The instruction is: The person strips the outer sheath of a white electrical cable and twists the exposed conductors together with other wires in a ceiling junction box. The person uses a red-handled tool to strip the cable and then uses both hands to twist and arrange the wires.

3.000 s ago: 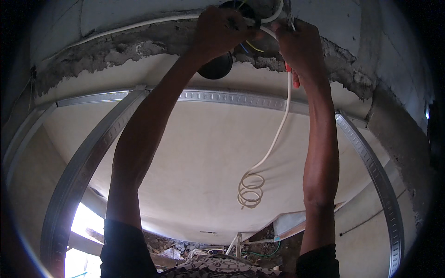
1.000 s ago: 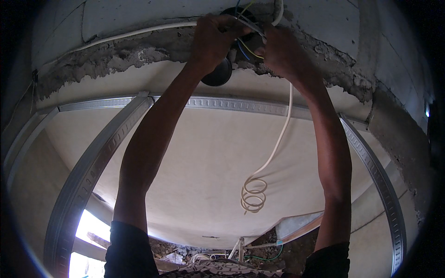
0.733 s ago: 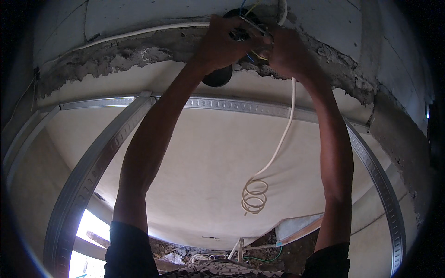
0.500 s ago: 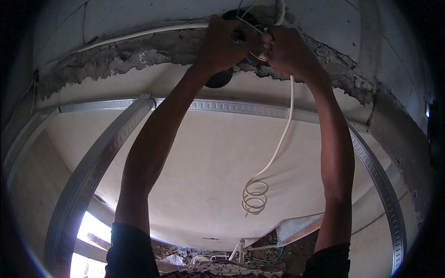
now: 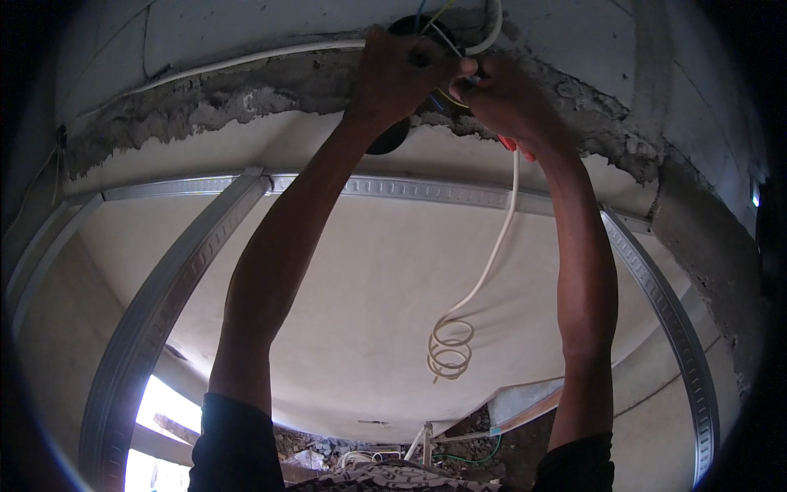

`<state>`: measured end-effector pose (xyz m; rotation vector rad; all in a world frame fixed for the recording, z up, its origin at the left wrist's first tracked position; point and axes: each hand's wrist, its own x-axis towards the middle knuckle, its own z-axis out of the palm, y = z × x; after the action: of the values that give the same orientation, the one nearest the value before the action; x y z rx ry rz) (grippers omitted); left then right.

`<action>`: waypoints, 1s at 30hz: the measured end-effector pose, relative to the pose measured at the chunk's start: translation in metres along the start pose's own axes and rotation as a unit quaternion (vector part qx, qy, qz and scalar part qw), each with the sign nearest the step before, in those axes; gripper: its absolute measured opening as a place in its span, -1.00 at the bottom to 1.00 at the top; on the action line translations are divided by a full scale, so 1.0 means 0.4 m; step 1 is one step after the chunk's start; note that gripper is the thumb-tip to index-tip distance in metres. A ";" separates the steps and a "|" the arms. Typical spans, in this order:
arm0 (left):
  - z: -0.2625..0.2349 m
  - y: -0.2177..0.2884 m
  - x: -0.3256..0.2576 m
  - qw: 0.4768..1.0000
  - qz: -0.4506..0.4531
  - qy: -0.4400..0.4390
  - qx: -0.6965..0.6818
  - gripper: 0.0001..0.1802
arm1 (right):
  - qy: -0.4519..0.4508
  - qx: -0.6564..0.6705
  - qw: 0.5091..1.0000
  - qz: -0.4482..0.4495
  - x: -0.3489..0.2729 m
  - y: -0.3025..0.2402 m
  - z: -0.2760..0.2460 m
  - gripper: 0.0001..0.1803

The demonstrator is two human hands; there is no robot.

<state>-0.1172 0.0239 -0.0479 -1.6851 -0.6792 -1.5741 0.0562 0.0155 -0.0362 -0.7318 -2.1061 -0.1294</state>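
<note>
Both my arms reach up to a black round electrical box (image 5: 403, 26) in the broken plaster. My left hand (image 5: 393, 78) is closed, pinching a thin white wire (image 5: 443, 36) that runs from the box. Right beside it, my right hand (image 5: 510, 97) is closed, its fingertips meeting the left ones at the wire. Red handles (image 5: 510, 143) of a hand tool stick out below the right palm; its jaws are hidden. Blue wire (image 5: 420, 15) and yellow wire (image 5: 443, 11) show above the hands, with more ends below. Another black round piece (image 5: 388, 138) is partly behind my left wrist.
A white cable (image 5: 515, 184) hangs past my right wrist and ends in a loose coil (image 5: 450, 348). Metal studs (image 5: 156, 307) and a horizontal metal track (image 5: 418, 189) cross the wall. Another white cable (image 5: 270, 56) runs left. Rubble (image 5: 307, 447) lies below.
My right hand has turned and shifted slightly, and red tool handles now show beneath it. The white wire between the hands has changed angle. My left hand stays nearly in place.
</note>
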 end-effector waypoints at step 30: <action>-0.003 -0.018 0.036 0.981 -0.093 -0.168 -0.023 -0.48 | 0.060 0.091 0.993 0.041 0.002 0.018 0.064 -0.69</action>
<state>-0.1219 0.0258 -0.0327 -1.9956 -1.0031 -1.4487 0.0413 0.0306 -0.0524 -0.6815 -1.9416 0.0621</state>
